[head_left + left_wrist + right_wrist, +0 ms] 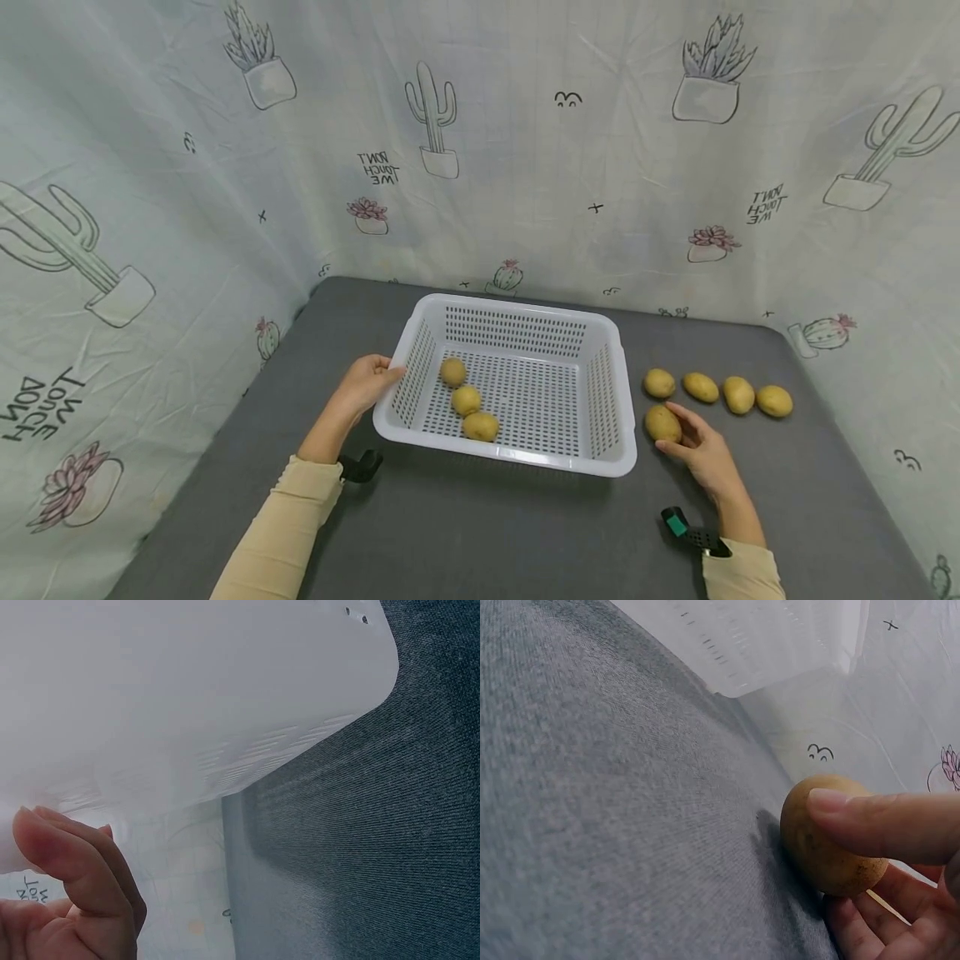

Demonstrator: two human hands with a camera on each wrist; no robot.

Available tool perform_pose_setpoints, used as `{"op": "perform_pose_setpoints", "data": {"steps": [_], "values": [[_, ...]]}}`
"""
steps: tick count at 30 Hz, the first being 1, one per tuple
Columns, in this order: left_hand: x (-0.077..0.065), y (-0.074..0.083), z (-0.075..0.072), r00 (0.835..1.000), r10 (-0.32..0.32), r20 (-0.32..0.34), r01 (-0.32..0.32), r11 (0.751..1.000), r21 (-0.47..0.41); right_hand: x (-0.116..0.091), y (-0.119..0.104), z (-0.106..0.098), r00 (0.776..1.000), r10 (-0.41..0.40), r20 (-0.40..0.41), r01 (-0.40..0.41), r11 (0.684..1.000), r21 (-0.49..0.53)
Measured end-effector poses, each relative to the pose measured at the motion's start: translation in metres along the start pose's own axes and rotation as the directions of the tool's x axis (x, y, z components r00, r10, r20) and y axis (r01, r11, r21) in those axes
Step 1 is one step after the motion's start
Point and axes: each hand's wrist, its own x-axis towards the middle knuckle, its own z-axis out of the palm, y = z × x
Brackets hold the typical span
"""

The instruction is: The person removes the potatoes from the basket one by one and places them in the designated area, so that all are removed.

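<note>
Basket (510, 453) stretches lengthwise left-to-right, your left hand (363, 385) gripping its rim, your right hand (708, 457) pinching a potato (662, 424).

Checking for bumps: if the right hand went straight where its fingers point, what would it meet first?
Beyond the held potato, the right hand would likely meet the right wall of the white basket, though depth is unclear.

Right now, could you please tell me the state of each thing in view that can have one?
Basket: open-topped, upright, partly filled
Three potatoes: skin on, loose in the basket's left half
Held potato: skin on, outside the basket; whether lifted is unclear
Four potatoes: skin on, in a row on the table
Left fingers: gripping the basket's left side
Right fingers: curled round the held potato
Curtain: hanging, creased
</note>
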Motion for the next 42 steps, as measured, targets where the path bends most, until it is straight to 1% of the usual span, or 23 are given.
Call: {"op": "perform_pose_setpoints", "data": {"steps": [5, 13, 17, 20, 22, 27, 31, 34, 38, 42], "values": [[0.000, -0.001, 0.000, 1.000, 0.014, 0.000, -0.014, 1.000, -0.008, -0.002, -0.001, -0.002, 1.000, 0.004, 0.015, -0.005, 0.999, 0.054], [0.000, -0.001, 0.000, 1.000, 0.015, 0.002, -0.015, 1.000, -0.010, -0.004, 0.000, -0.006, 0.999, -0.001, 0.048, -0.004, 0.996, 0.084], [0.000, -0.001, 0.000, 1.000, 0.011, 0.001, -0.011, 1.000, -0.007, -0.006, 0.002, -0.007, 0.998, -0.047, 0.034, 0.040, 0.986, 0.164], [0.000, -0.002, -0.001, 1.000, 0.006, 0.004, -0.006, 1.000, 0.001, -0.008, 0.001, -0.008, 0.996, -0.094, 0.003, 0.090, 0.968, 0.235], [-0.001, -0.003, -0.001, 1.000, 0.003, 0.002, -0.003, 1.000, 0.000, -0.011, -0.001, -0.009, 0.993, -0.119, -0.013, 0.119, 0.959, 0.256], [-0.001, -0.003, -0.001, 1.000, 0.016, 0.003, -0.016, 1.000, 0.001, -0.014, -0.011, -0.011, 0.986, -0.164, -0.037, 0.168, 0.943, 0.288], [-0.001, -0.001, 0.000, 1.000, 0.020, -0.001, -0.020, 1.000, -0.001, -0.015, -0.024, -0.013, 0.979, -0.198, -0.052, 0.205, 0.937, 0.283], [-0.001, -0.001, 0.000, 1.000, 0.017, -0.003, -0.017, 1.000, -0.002, -0.017, -0.035, -0.014, 0.969, -0.243, -0.051, 0.247, 0.926, 0.286], [-0.001, -0.001, 0.001, 1.000, 0.012, 0.000, -0.012, 1.000, -0.004, -0.018, -0.048, -0.014, 0.949, -0.310, -0.049, 0.309, 0.896, 0.320], [-0.001, -0.001, 0.001, 1.000, 0.015, 0.002, -0.015, 1.000, -0.013, -0.016, -0.063, -0.013, 0.936, -0.349, -0.048, 0.345, 0.880, 0.326]]}}
